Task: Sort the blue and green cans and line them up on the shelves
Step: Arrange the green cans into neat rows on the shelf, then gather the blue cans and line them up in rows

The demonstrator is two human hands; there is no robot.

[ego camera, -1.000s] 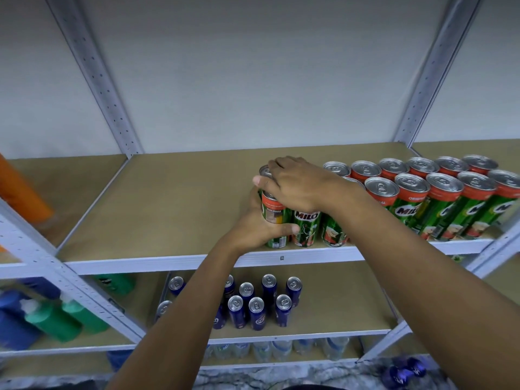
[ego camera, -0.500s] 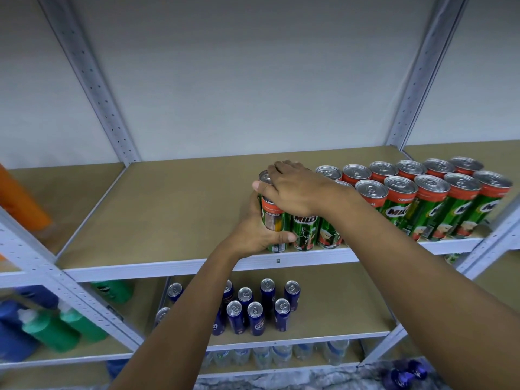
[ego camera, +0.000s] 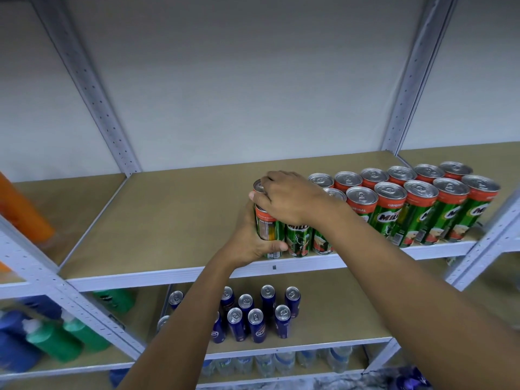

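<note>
On fibreboard shelf [ego camera: 168, 215], both hands gripping cylindrical green can [ego camera: 267, 229]

A plain pale grey wall [ego camera: 253, 80] stands behind a shelving rack of white perforated metal uprights [ego camera: 92, 91] and tan shelf boards [ego camera: 168, 215]. The light is soft and even, and a mottled grey floor [ego camera: 281, 384] shows beneath the lowest shelf.

The right hand [ego camera: 292, 201] covers the tops of the nearest green cans [ego camera: 298, 240], and the left hand [ego camera: 250, 240] hides the left side of the end can. At the left edge of the frame the orange bottle [ego camera: 22, 209] and the blue and green bottles [ego camera: 53, 339] are blurred and partly cut off. The clear bottles [ego camera: 270, 361] on the lowest shelf at the bottom are too blurred to read.
</note>
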